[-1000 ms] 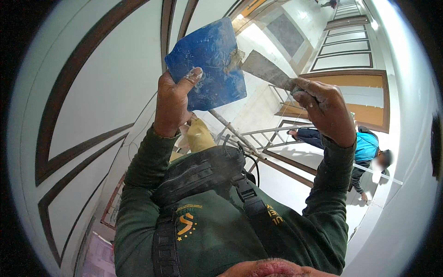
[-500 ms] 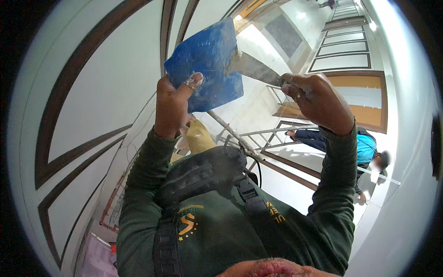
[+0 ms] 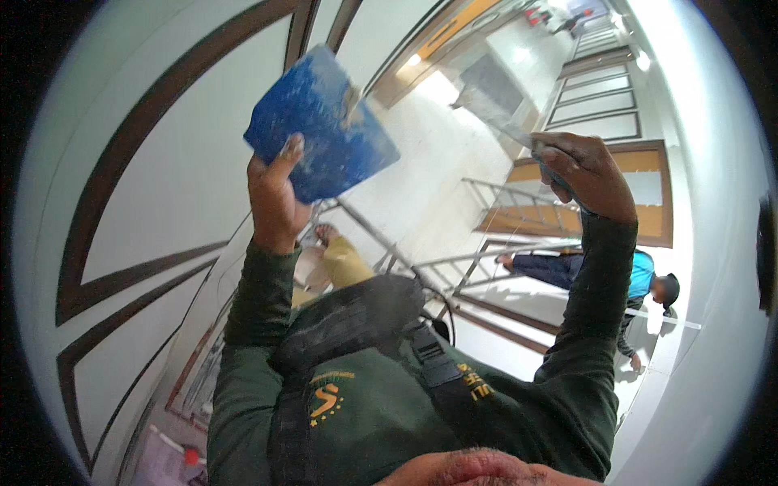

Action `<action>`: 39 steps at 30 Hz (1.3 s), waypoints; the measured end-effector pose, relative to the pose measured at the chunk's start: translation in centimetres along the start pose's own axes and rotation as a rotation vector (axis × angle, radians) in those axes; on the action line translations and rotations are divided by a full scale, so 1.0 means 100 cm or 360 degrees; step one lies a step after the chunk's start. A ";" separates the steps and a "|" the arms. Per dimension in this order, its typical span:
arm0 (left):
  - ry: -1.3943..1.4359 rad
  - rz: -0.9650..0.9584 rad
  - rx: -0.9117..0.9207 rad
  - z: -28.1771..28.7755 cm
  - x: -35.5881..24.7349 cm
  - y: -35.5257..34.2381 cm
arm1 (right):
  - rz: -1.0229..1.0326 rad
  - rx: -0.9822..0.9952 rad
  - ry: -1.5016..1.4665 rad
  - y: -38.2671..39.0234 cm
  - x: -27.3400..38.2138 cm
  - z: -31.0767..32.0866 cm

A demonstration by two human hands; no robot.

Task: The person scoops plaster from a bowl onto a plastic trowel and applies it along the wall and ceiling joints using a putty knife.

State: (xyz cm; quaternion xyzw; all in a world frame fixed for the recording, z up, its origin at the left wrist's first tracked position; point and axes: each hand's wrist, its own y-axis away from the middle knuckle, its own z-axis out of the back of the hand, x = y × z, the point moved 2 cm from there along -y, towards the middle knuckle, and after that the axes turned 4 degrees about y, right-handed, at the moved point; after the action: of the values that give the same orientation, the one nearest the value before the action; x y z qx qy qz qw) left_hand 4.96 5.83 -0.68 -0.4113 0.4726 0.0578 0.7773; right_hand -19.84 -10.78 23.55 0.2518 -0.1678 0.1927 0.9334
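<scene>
Left hand (image 3: 274,194) closed on blue board (image 3: 320,130); scraper (image 3: 504,118) gripped by right hand (image 3: 585,168), blade pointing leftward from it, apart from board. Board best held level, lest paste (image 3: 352,101) be dropped.

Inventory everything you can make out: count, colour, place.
board: one, blue, left of centre
scraper: one, grey, right of board
paste: one lump, whitish, on board
ladder frames: two or more, grey, centre right
another person: one, blue top, far right
wall panels: several, white with brown trim, left
framed panel: one, orange and white, right
pouch: one, black, across waist
trouser leg: one, yellow, below board
sleeves: two, green, both sides
left grip: one, bare, on board
right grip: one, bare, on scraper
</scene>
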 end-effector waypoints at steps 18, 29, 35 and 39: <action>0.1766 0.1376 -0.0574 -0.024 0.012 0.068 | 0.1270 -0.2249 0.1580 0.026 0.109 0.182; 0.1780 0.1509 -0.0686 -0.020 0.006 0.063 | 0.1052 -0.2372 0.1934 0.012 0.125 0.200; 0.1669 0.1433 -0.0573 -0.028 0.026 0.077 | 0.1042 -0.2378 0.1831 0.004 0.128 0.208; 0.1804 0.1481 -0.0588 -0.024 0.015 0.070 | 0.1123 -0.2485 0.1596 -0.013 0.123 0.216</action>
State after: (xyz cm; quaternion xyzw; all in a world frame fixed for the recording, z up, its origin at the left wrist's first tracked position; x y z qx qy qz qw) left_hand 0.84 8.29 -6.45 -0.2596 0.9075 0.2379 0.2290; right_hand -13.22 -19.98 45.77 -0.6087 0.1012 0.3792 0.6895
